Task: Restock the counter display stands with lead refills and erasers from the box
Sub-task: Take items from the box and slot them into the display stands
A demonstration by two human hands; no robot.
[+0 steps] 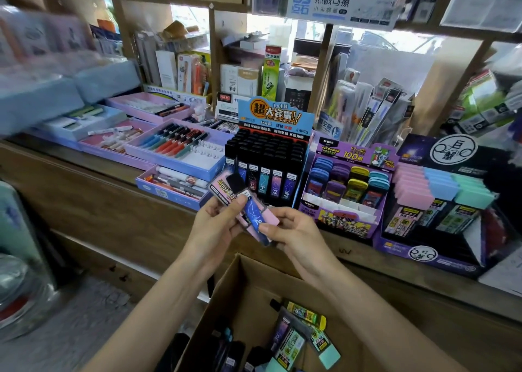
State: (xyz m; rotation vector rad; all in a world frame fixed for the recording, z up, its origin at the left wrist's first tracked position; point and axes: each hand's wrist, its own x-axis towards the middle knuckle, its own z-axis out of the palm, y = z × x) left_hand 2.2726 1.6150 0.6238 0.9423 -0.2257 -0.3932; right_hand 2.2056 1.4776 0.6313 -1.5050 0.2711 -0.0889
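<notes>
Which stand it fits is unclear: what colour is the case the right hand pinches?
Deep blue flat refill case, pale constellation lines; head view.

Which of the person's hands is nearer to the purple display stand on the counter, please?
Right. The right hand is left of and below the purple display stand; the left hand is farther left, beyond the refill packs both hands hold.

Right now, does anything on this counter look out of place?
Nothing looks spilled or damaged. The purple stand has bare white dividers in its front rows, and the pen tray shows empty slots at its right end. Both look part-emptied.
</notes>
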